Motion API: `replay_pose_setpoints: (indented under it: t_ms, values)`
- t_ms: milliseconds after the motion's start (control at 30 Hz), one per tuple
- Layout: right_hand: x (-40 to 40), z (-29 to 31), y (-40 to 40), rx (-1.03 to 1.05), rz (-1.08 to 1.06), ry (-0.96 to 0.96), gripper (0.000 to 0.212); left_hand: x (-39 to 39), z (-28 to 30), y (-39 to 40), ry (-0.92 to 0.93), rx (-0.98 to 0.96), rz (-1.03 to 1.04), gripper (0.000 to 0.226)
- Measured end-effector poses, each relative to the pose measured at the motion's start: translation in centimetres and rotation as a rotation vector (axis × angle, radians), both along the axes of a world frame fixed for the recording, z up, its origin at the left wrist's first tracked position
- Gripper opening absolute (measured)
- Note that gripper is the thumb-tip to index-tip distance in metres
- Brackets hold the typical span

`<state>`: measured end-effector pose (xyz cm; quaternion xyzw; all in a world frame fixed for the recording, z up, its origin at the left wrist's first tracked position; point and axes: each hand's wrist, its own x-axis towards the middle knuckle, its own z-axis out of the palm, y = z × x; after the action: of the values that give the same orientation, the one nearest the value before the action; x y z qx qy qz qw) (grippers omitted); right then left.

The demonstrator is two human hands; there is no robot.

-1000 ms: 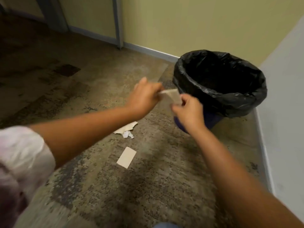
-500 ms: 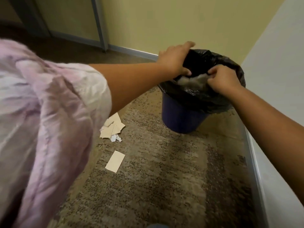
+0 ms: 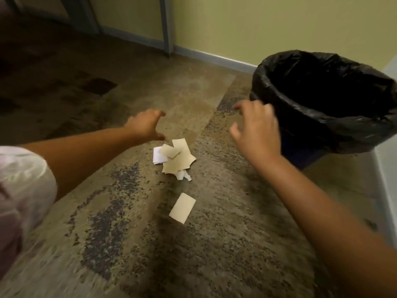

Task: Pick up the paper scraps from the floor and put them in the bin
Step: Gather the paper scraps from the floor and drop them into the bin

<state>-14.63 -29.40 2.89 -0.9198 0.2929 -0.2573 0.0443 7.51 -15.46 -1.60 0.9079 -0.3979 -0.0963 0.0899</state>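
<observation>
A small pile of tan and white paper scraps (image 3: 175,159) lies on the carpet in the middle of the view. One loose tan rectangular scrap (image 3: 182,208) lies nearer to me, apart from the pile. The bin (image 3: 363,134), blue with a black liner, stands at the right. My left hand (image 3: 147,125) hovers just left of and above the pile, fingers spread and empty. My right hand (image 3: 255,130) hangs between the pile and the bin, fingers loosely curled, holding nothing.
A yellow wall with a grey baseboard (image 3: 212,59) runs along the back. A pale wall (image 3: 388,168) closes the right side behind the bin. A grey post (image 3: 166,26) meets the floor at the back. Patterned carpet (image 3: 129,233) stretches toward me.
Both hands have left the bin's rim and come back down over the floor. The scraps they held at the bin are gone from them.
</observation>
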Motion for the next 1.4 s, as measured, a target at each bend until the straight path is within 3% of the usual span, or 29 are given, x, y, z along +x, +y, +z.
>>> replay_pose_setpoints:
  t_ms: [167, 233, 500, 633, 767, 967, 1200, 1400]
  values:
    - [5.9, -9.0, 1.5, 0.342, 0.124, 0.554, 0.054, 1.4, -6.6, 1.6, 0.183, -0.061, 0.064, 0.074]
    - [7.7, -12.1, 1.6, 0.446, 0.161, 0.67, 0.059, 1.4, -9.3, 1.6, 0.251, -0.075, 0.081, 0.075]
    - [12.4, -18.9, 2.4, 0.677, 0.165, 0.609, 0.095, 4.2, -14.3, -2.5, 0.292, 0.018, 0.046, 0.081]
    - [14.1, -19.7, 3.8, 0.616, 0.067, 0.524, 0.097, 3.8, -16.2, -1.9, 0.187, 0.035, 0.067, 0.058]
    - [14.5, -19.7, 4.6, 0.715, -0.004, 0.553, 0.089, 2.5, -16.3, -0.7, 0.329, -0.075, 0.166, 0.065]
    - [10.8, -18.5, 5.3, 0.922, 0.049, 0.585, 0.049, -1.2, -15.5, 2.4, 0.451, -0.025, 0.091, 0.062]
    - [5.9, -16.1, 6.8, 0.991, 0.166, 0.641, 0.044, -4.1, -13.1, 7.6, 0.5, -0.015, 0.031, 0.036]
    - [3.5, -13.7, 4.3, 0.98, 0.105, 0.663, 0.046, -2.2, -10.5, 11.2, 0.467, -0.057, 0.102, 0.034]
